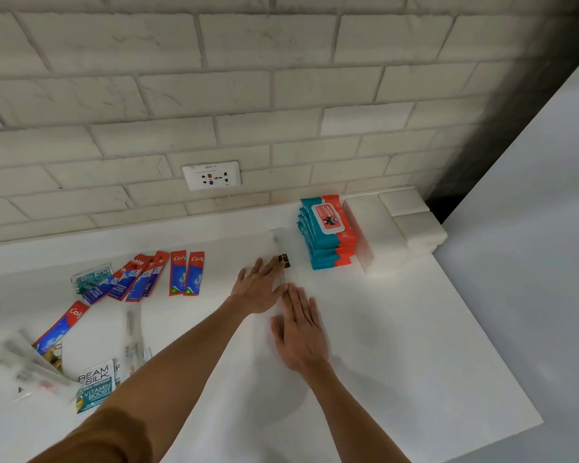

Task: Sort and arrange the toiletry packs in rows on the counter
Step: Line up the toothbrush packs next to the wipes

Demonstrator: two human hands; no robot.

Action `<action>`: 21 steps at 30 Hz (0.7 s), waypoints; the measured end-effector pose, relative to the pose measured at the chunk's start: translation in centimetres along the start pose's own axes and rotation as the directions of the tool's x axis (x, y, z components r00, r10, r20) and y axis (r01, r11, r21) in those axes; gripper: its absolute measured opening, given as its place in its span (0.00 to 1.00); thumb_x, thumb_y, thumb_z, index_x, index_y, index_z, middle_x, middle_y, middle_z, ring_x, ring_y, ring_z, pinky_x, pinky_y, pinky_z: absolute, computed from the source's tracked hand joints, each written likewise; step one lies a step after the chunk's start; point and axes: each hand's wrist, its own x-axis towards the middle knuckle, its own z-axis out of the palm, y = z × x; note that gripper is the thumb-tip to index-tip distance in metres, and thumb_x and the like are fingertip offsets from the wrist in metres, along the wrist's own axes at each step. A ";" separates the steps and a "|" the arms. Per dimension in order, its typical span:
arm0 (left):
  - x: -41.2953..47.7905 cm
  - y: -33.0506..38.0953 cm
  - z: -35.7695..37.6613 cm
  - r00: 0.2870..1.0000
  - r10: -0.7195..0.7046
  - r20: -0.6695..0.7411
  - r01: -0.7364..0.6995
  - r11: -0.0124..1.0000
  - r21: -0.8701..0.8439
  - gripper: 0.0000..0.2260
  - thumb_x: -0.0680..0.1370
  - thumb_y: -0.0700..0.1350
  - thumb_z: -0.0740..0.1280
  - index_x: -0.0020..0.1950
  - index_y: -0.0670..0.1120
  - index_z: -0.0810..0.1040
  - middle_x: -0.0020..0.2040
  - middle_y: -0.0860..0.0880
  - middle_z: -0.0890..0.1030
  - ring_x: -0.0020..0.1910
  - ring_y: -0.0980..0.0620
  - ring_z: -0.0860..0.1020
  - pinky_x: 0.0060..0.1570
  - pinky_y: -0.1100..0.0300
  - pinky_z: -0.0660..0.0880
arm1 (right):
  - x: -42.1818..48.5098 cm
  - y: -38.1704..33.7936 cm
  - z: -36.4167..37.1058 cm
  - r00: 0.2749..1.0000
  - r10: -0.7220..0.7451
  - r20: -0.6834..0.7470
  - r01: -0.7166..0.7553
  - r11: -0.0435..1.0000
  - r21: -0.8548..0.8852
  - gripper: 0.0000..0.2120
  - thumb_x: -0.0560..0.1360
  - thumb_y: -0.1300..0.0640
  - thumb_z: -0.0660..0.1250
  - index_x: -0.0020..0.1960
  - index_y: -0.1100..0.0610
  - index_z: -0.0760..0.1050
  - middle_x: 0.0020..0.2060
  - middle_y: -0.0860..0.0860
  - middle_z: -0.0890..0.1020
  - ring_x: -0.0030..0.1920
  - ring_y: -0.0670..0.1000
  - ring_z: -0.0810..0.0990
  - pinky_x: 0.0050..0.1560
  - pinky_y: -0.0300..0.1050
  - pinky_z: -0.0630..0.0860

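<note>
Left hand (259, 285): fingers straight and slightly spread, flat on the counter (398, 329) – fingertips at the dark label of a clear pack (283, 259).
Right hand (300, 332): flat, fingers straight and together, tips just beside the left hand.
Clear pack: lies lengthwise toward the wall, near the wipes; its outline is faint.
Wet wipe packs (328, 232): teal and orange stack, against white blocks (378, 228).
Toothpaste sachets (184, 274): two side by side – others overlap further left.
Cream Silk sachets (96, 384): near left edge, beside blurred clear packs (30, 365).
</note>
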 end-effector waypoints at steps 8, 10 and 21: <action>1.2 -0.3 -0.2 1.000 0.002 -0.009 -0.002 1.000 -0.010 0.30 0.85 0.64 0.48 0.85 0.57 0.45 0.85 0.58 0.44 0.84 0.45 0.44 0.80 0.38 0.50 | 1.2 0.1 -0.3 1.000 0.012 0.000 -0.012 1.000 0.021 0.32 0.87 0.41 0.45 0.87 0.56 0.49 0.86 0.52 0.53 0.86 0.51 0.47 0.85 0.56 0.50; 1.3 -0.4 -0.1 1.000 0.003 -0.017 -0.003 1.000 -0.006 0.29 0.85 0.63 0.48 0.85 0.57 0.45 0.85 0.58 0.44 0.84 0.45 0.44 0.80 0.38 0.50 | 1.3 0.0 -0.4 1.000 0.011 -0.002 -0.010 1.000 0.021 0.32 0.87 0.41 0.45 0.87 0.56 0.50 0.86 0.52 0.54 0.86 0.52 0.47 0.85 0.56 0.51; 1.4 0.2 0.1 1.000 -0.001 -0.006 0.001 1.000 -0.009 0.29 0.86 0.62 0.47 0.85 0.57 0.43 0.85 0.58 0.43 0.84 0.42 0.43 0.80 0.37 0.50 | 1.3 0.1 -0.1 0.998 0.050 -0.023 -0.049 0.998 0.029 0.31 0.87 0.42 0.47 0.86 0.56 0.54 0.85 0.53 0.58 0.85 0.53 0.51 0.84 0.56 0.55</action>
